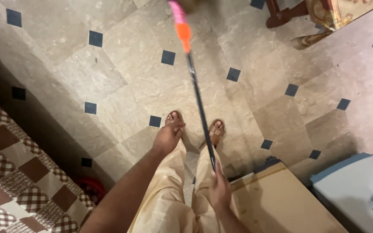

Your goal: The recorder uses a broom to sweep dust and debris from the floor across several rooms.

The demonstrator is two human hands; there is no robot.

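Observation:
My right hand [220, 192] grips the near end of a long thin black pole [201, 113]. The pole runs up and away over the tiled floor to an orange and pink fitting [182, 26] near the top edge; its head is cut off there. My left hand [167, 137] hangs loosely above my left foot, fingers curled, holding nothing, a little left of the pole. Both feet in brown sandals [216, 131] stand on the floor below the pole.
Beige stone floor [126, 64] with small dark square insets. A bed with a brown checked cover [18, 181] at the left, a red object [92, 188] under its edge. A cardboard box [281, 203] and a white-blue box [359, 190] at the right. Carved wooden furniture [324, 13] top right.

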